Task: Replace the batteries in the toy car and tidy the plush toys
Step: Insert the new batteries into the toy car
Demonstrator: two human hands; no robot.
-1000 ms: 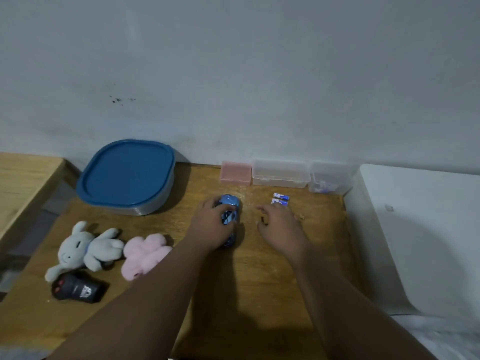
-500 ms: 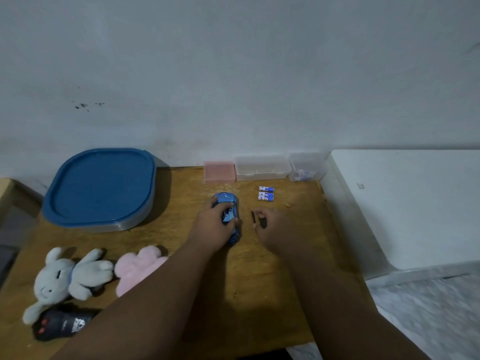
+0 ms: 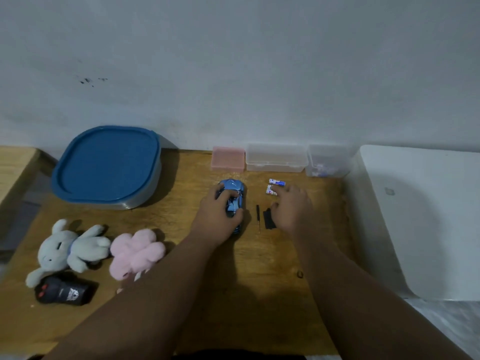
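One black remote lies by the desk's near left corner. A grey rabbit plush lies just behind it, and a pink plush sits beside the rabbit on its right. Farther in, mid-desk, the left hand grips the blue car, fingers curled over its top. Just right of the car lie a small screwdriver and a black cover. The right hand is over the cover's right side, fingers loosely spread and holding nothing. Its index finger reaches toward two batteries just beyond; contact cannot be told. Along the far edge stand a blue-lidded tub at left, then a pink box and two clear boxes.
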